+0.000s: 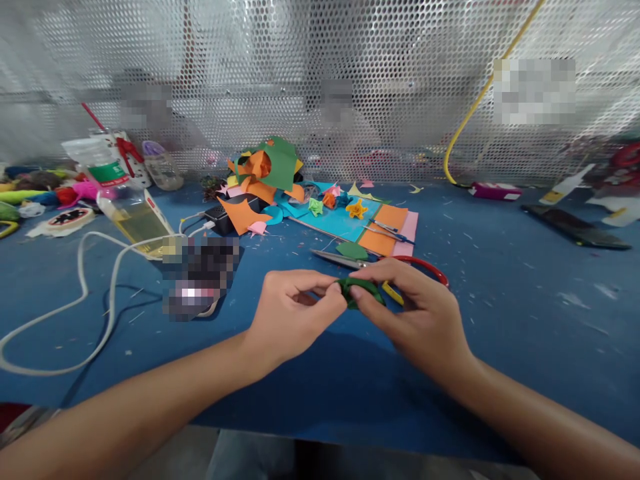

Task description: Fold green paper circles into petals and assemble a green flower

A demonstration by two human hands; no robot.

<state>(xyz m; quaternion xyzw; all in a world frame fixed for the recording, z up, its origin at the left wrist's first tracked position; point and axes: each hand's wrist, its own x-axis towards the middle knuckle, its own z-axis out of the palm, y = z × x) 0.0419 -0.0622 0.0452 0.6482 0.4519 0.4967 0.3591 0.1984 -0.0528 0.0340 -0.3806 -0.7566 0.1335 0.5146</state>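
Between my two hands is a small folded piece of dark green paper [367, 291], held just above the blue table. My left hand [295, 310] pinches its left end between thumb and forefinger. On the other end, the thumb and fingers of my right hand [417, 307] press the folds. Scissors [340, 259] with red handles lie right behind the hands, partly hidden by the right one. A flat green paper piece [351, 251] rests near their blades. Farther back, small folded paper flowers, among them a yellow-orange one [357, 209], sit on a light blue sheet [345, 227].
Paper scraps [267, 167] are heaped at the back. To the left are a phone [205, 273], a white cable [113, 300] and a tilted bottle of yellowish liquid [135, 213]. A dark phone [575, 227] lies at right. A perforated metal panel [390, 60] stands behind the table [525, 347].
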